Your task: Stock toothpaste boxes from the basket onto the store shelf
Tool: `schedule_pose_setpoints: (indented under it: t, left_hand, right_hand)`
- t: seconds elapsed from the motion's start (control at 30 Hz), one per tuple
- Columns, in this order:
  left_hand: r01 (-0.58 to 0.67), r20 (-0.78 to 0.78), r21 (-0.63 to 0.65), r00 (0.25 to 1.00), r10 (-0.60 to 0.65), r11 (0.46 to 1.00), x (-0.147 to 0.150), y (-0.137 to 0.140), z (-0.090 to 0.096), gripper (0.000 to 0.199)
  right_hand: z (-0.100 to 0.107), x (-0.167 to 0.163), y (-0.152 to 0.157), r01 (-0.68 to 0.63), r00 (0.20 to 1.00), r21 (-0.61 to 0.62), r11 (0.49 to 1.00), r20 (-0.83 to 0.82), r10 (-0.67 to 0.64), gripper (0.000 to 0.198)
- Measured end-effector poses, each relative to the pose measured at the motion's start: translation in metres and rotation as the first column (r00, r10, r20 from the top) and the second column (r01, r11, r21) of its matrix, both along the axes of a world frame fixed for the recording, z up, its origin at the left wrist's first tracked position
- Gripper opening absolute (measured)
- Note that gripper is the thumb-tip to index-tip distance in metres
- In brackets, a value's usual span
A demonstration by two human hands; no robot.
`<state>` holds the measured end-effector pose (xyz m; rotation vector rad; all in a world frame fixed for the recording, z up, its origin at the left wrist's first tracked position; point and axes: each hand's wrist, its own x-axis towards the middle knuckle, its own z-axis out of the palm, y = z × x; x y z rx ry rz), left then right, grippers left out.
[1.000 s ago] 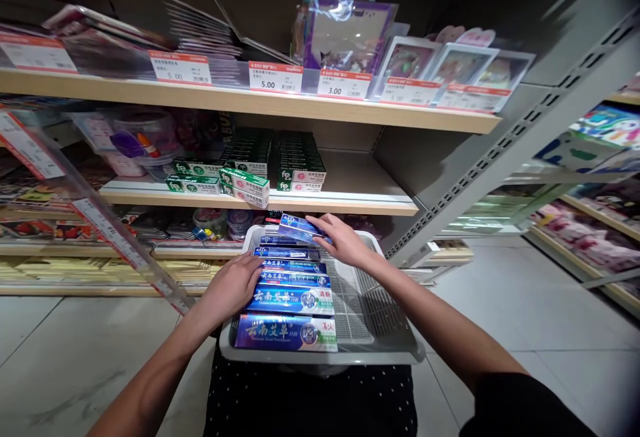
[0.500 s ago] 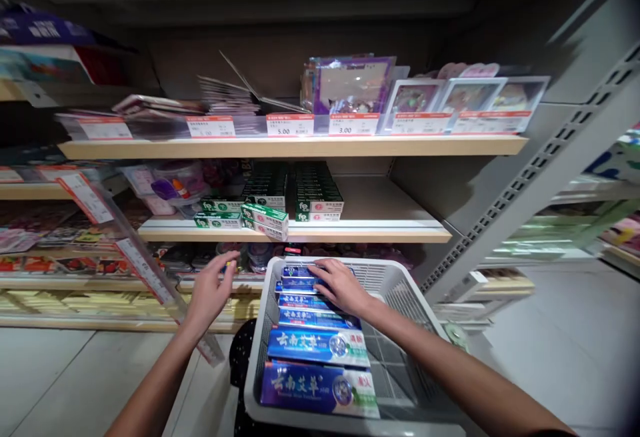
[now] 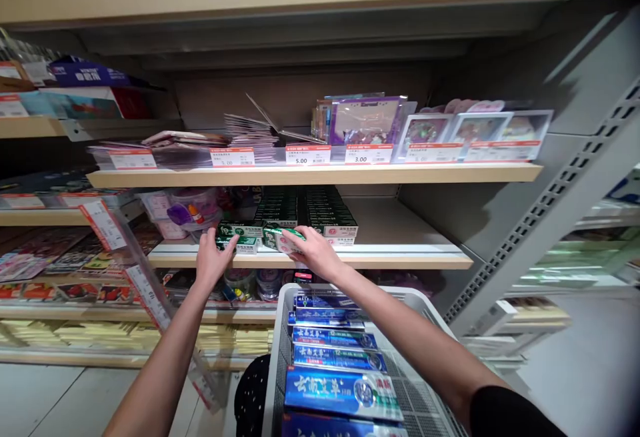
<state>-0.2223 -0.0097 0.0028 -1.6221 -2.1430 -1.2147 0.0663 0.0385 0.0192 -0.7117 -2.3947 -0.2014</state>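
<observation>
Green-and-white toothpaste boxes (image 3: 246, 246) lie stacked near the front edge of the shelf. At their left end is my left hand (image 3: 213, 260), thumb and fingers spread, the thumb in front of the lower box; whether it presses on the box I cannot tell. My right hand (image 3: 317, 257) has its fingers over the right part of a slanted green-and-white toothpaste box (image 3: 274, 238) and grips it. Behind, dark green rows of similar boxes (image 3: 327, 213) run deep into the shelf. A grey basket (image 3: 274, 357) below holds blue toothpaste boxes (image 3: 343, 390).
Overhead, a wooden-edged shelf (image 3: 320, 175) carries cards and framed items with price tags. Plastic tubs (image 3: 195, 213) stand left of the green boxes. A slanted price-tag strip (image 3: 145, 290) juts out at lower left; a slotted metal upright (image 3: 545, 210) rises at right.
My right hand has gone from the blue boxes in the basket up to the green-and-white box on the shelf. My left hand has moved up to the stacked boxes. The view has tilted upward.
</observation>
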Motion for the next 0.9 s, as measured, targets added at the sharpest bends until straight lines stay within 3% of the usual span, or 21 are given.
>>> schedule_pose_setpoints:
  t: [0.13,0.23,0.33,0.5,0.6,0.67,0.77,0.83,0.9]
  left_hand:
    - [0.119,-0.013,0.039,0.993,-0.119,0.992,0.026,0.001,-0.005,0.062]
    - [0.102,-0.028,0.076,0.995,-0.100,0.992,0.054,0.004,-0.006,0.067]
    - [0.059,-0.047,0.115,0.997,-0.054,0.992,0.079,0.013,-0.007,0.072]
    - [-0.021,-0.015,0.122,1.000,0.023,0.992,0.102,0.017,-0.006,0.078]
    - [0.059,-0.013,0.243,0.998,-0.058,0.968,0.116,-0.001,0.000,0.072]
    - [0.242,-0.010,0.278,0.968,-0.249,0.930,0.135,-0.017,0.004,0.057]
    - [0.532,0.134,0.181,0.820,-0.557,0.827,0.174,-0.024,0.007,0.051]
    - [0.577,0.317,0.129,0.746,-0.585,0.806,0.199,-0.014,0.006,0.055]
    - [0.545,0.487,0.085,0.707,-0.512,0.834,0.216,0.006,0.006,0.062]
  right_hand:
    - [-0.005,0.047,-0.001,-0.030,0.999,0.028,0.999,0.021,0.029,0.050]
    - [-0.004,0.084,-0.001,-0.043,0.999,0.031,0.999,0.012,0.043,0.050]
    - [-0.002,0.113,0.006,0.072,0.997,0.077,0.994,-0.040,-0.069,0.049]
    - [-0.013,0.128,0.014,0.234,0.969,0.088,0.968,-0.101,-0.225,0.054]
    - [-0.024,0.123,0.006,0.260,0.951,0.043,0.965,-0.185,-0.248,0.062]
    - [-0.028,0.119,0.001,0.277,0.918,-0.040,0.960,-0.284,-0.276,0.069]
    - [-0.030,0.117,0.005,0.253,0.809,-0.275,0.928,-0.466,-0.358,0.072]
    - [-0.027,0.116,0.018,0.143,0.685,-0.480,0.866,-0.583,-0.436,0.071]
    - [-0.023,0.112,0.035,-0.087,0.538,-0.640,0.764,-0.676,-0.504,0.073]
